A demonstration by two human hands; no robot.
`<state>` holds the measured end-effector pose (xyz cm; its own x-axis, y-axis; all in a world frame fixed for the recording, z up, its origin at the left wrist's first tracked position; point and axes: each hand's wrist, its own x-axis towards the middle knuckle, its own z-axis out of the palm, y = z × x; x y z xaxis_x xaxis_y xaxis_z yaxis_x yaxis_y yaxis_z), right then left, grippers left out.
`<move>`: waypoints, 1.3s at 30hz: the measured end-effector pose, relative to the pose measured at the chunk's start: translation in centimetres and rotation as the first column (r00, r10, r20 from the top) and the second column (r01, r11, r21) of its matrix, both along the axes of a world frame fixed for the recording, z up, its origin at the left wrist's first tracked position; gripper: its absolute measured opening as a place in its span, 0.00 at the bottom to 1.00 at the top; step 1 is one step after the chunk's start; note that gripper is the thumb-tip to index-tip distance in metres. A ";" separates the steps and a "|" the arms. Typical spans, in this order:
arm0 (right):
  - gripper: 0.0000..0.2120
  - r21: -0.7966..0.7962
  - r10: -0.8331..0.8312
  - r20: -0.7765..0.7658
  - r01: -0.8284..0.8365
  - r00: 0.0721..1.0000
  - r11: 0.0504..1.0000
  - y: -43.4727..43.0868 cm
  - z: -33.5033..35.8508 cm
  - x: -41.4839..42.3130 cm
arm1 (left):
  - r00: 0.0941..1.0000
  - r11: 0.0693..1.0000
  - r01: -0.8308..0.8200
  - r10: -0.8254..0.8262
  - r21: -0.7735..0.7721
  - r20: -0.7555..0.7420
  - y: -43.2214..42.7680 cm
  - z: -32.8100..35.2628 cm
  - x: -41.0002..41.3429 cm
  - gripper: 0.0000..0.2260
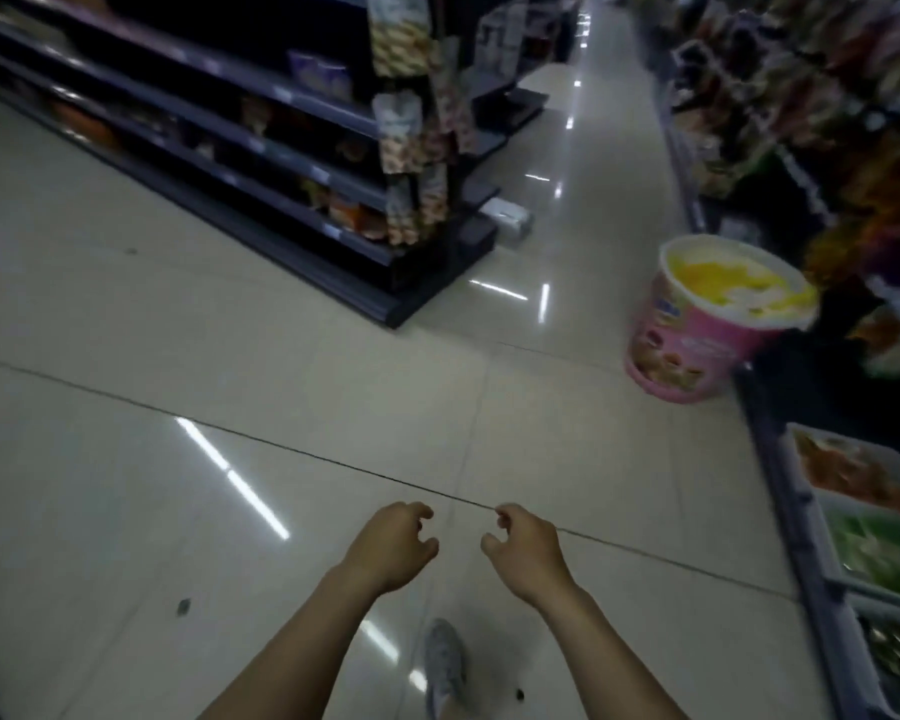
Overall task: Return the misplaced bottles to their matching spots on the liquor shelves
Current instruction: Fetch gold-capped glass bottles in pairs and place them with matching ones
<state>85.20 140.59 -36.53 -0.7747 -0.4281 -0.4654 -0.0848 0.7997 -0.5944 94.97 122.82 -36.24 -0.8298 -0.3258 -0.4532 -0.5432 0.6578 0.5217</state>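
Note:
No bottles and no liquor shelves show in this blurred head view. My left hand and my right hand hang side by side low over the pale tiled floor. The fingers of both are loosely curled and neither holds anything. Both bare forearms reach in from the bottom edge. A grey shoe shows between them on the floor.
A dark shelf unit with snack packets runs from upper left to centre, hanging packets at its end. A big pink tub display stands at the right beside packed shelves and low bins. An aisle runs ahead.

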 end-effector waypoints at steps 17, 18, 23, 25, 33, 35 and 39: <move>0.25 -0.030 0.559 -0.033 -0.560 0.829 0.828 -48.2 0.7 -12.1 | 0.879 0.879 -0.476 0.475 -0.039 -0.031 -40.1 0.9 -4.6 0.24; 0.24 -0.023 0.561 -0.036 -0.562 0.827 0.827 -51.2 0.7 -12.3 | 0.874 0.874 -0.486 0.485 -0.028 -0.037 -42.9 0.8 -4.8 0.24; 0.26 -0.002 0.554 -0.046 -0.555 0.831 0.832 -65.0 2.1 -13.4 | 0.881 0.881 -0.472 0.470 -0.025 -0.055 -56.3 1.8 -5.9 0.24; 0.25 -0.007 0.553 -0.053 -0.554 0.832 0.833 -69.8 2.7 -14.1 | 0.883 0.884 -0.467 0.465 -0.028 -0.063 -61.0 2.4 -6.7 0.23; 0.25 -0.040 0.512 -0.063 -0.514 0.857 0.857 -85.2 3.5 -19.7 | 0.904 0.910 -0.414 0.411 -0.002 -0.118 -77.5 3.3 -13.7 0.22; 0.25 -0.052 0.488 -0.072 -0.491 0.870 0.869 -89.2 3.4 -22.3 | 0.908 0.916 -0.401 0.396 -0.015 -0.137 -82.1 3.4 -16.6 0.22; 0.25 -0.067 0.444 -0.101 -0.452 0.890 0.890 -97.8 3.0 -28.7 | 0.914 0.927 -0.373 0.361 -0.038 -0.184 -91.6 3.7 -23.4 0.21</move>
